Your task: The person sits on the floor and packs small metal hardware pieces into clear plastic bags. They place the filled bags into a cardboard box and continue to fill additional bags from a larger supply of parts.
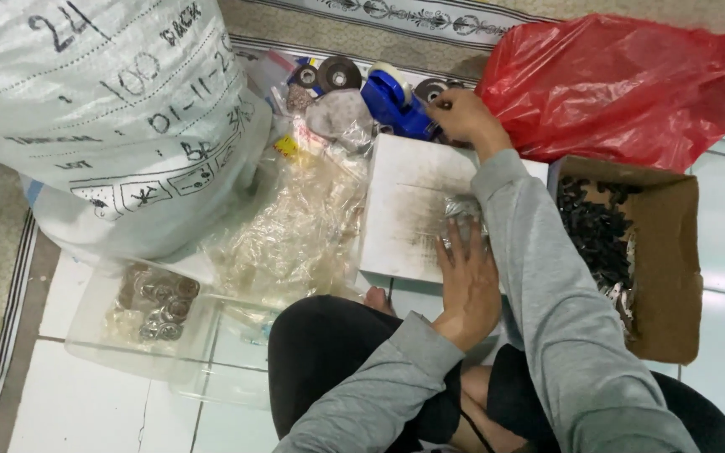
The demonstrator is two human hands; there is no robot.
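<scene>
Near the middle of the frame, the left hand (469, 281) lies palm down on the lower right part of a white board (409, 205) that rests on the tiled floor (86, 403). Its fingers are spread flat, pressing on a small crumpled clear plastic packet (461, 210) at the board's right edge; this grip is open, closed round nothing. Higher up, at the top centre of the frame, the right hand (463, 115) reaches past the far edge of the board to a blue tape dispenser (396, 101). Its fingers are curled at the dispenser's right end, beside a dark round disc (431, 88); whether they have hold of anything cannot be told.

Right of the board stands an open cardboard box (669, 252) with small black parts inside. Behind it, at the upper right, lies a red plastic bag (623, 84). Crumpled clear plastic bags (295, 226) lie left of the board. A large white woven sack (102, 109) fills the upper left, and below it a clear plastic tray (86, 335) holds round metal pieces.
</scene>
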